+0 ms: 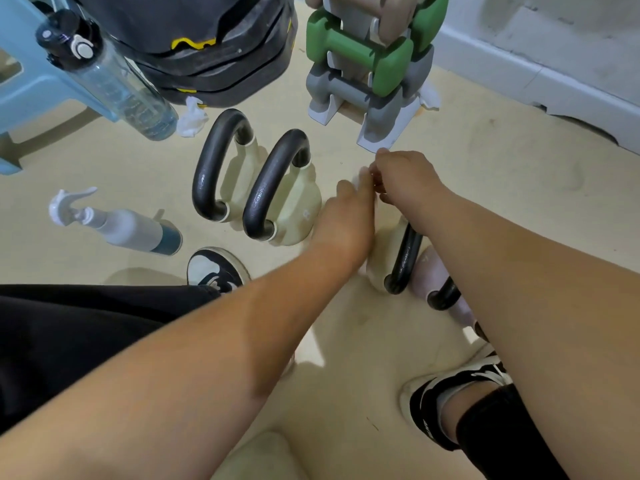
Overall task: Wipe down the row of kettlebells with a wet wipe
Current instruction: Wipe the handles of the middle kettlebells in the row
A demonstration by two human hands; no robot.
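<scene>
A row of kettlebells stands on the beige floor. Two cream ones with black handles, the far-left kettlebell (221,174) and the second kettlebell (280,199), are fully in view. A third cream kettlebell (398,258) and a pale pink kettlebell (440,289) sit under my arms, partly hidden. My left hand (346,216) and my right hand (401,178) meet above the third kettlebell, both pinching a small white wet wipe (360,178) between their fingertips. Most of the wipe is hidden by my fingers.
A white spray bottle (117,223) lies on the floor at left. A clear water bottle (110,77) and a crumpled white tissue (192,119) sit near a blue stool (31,64). A dumbbell rack (374,64) stands behind the kettlebells. My shoes (214,268) flank the row.
</scene>
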